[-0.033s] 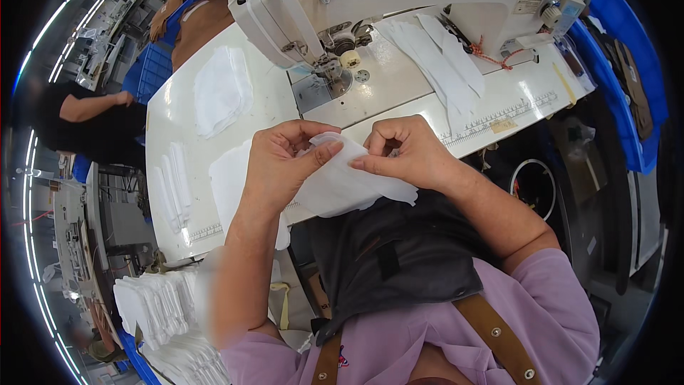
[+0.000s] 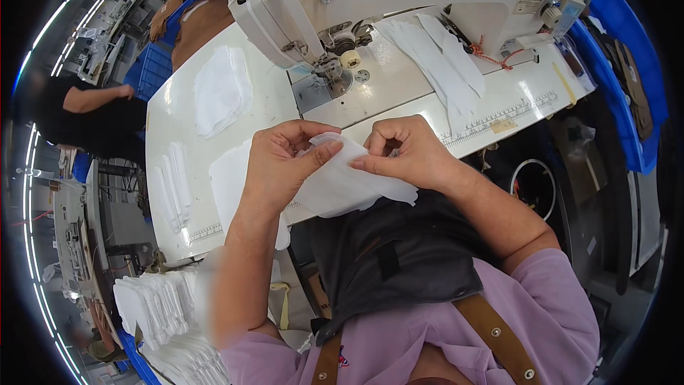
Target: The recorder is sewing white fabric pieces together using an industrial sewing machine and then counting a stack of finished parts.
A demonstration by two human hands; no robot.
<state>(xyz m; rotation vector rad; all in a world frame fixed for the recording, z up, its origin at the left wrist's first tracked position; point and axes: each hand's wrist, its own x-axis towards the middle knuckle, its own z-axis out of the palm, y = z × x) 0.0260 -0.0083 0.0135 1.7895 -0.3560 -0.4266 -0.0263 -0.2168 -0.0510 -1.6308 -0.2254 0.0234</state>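
A thin white fabric piece (image 2: 349,184) is held up between my two hands, over the front edge of the sewing table and my dark apron. My left hand (image 2: 293,157) pinches its upper edge between thumb and fingers. On the other side, my right hand (image 2: 406,148) grips the same edge between thumb and curled forefinger. Just beyond my hands stands a white sewing machine (image 2: 370,0), its presser foot (image 2: 333,75) above the metal plate. Beside my left wrist another white fabric piece (image 2: 228,178) lies on the table, partly hidden by my arm.
White fabric stacks lie on the table's left: a squarish one (image 2: 223,91) and narrow strips (image 2: 173,185). Long white strips (image 2: 434,64) rest under the machine arm near red cord (image 2: 491,59). Bundled white pieces (image 2: 160,310) sit lower left. A blue bin (image 2: 652,135) is at right.
My hands and the white fabric piece stay in place. At the far left, a person in black has shifted the forearm slightly.
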